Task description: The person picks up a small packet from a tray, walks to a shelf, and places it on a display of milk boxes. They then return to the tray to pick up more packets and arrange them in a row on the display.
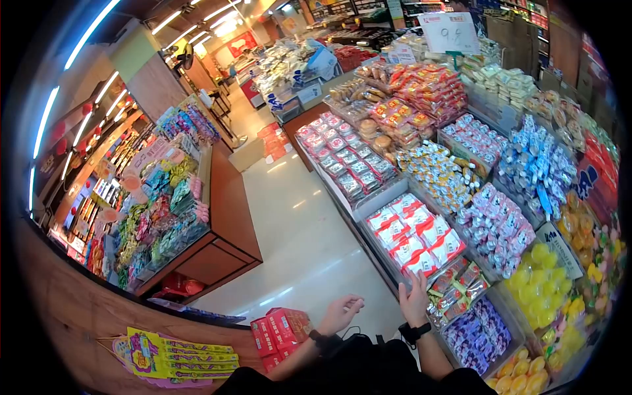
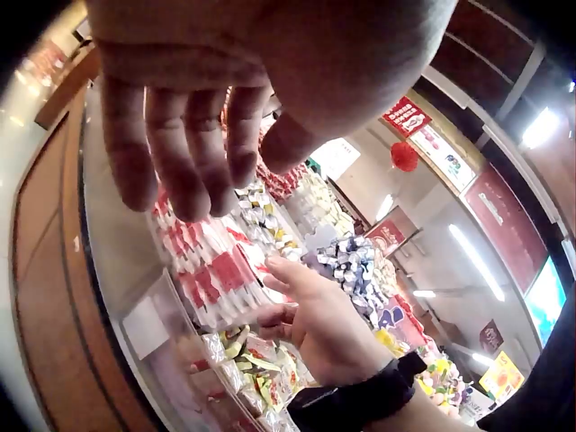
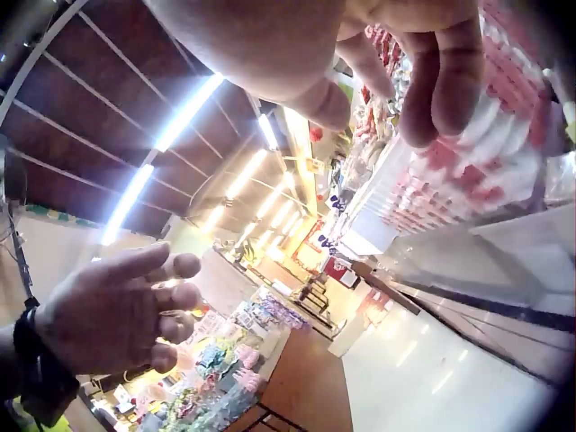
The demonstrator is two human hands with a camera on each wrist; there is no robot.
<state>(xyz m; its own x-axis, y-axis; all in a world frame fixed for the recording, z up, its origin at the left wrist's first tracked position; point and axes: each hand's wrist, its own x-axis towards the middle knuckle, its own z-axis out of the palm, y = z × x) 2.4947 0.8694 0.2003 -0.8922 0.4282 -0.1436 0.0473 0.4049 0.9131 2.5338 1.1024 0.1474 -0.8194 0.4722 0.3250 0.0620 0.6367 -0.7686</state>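
Observation:
My left hand (image 1: 341,313) hovers over the aisle in front of the display, fingers loosely bent and nothing in them. In the left wrist view its relaxed fingers (image 2: 166,153) hang across the top. My right hand (image 1: 414,301) is at the front edge of the bins, fingers spread and holding nothing. It is nearest to the red-and-white packets (image 1: 416,238), stacked in rows in a clear-walled bin, and to the small wrapped snacks (image 1: 455,289) beside them. Purple wrapped sweets (image 1: 479,336) fill the bin right of that wrist.
More bins hold red-and-white boxed packs (image 1: 339,161), gold-wrapped sweets (image 1: 438,174) and yellow cups (image 1: 540,283). Red cartons (image 1: 282,332) stand on the floor by my left arm. Across the tiled aisle (image 1: 289,230) is another sweets counter (image 1: 217,247). A price sign (image 1: 449,34) rises at the back.

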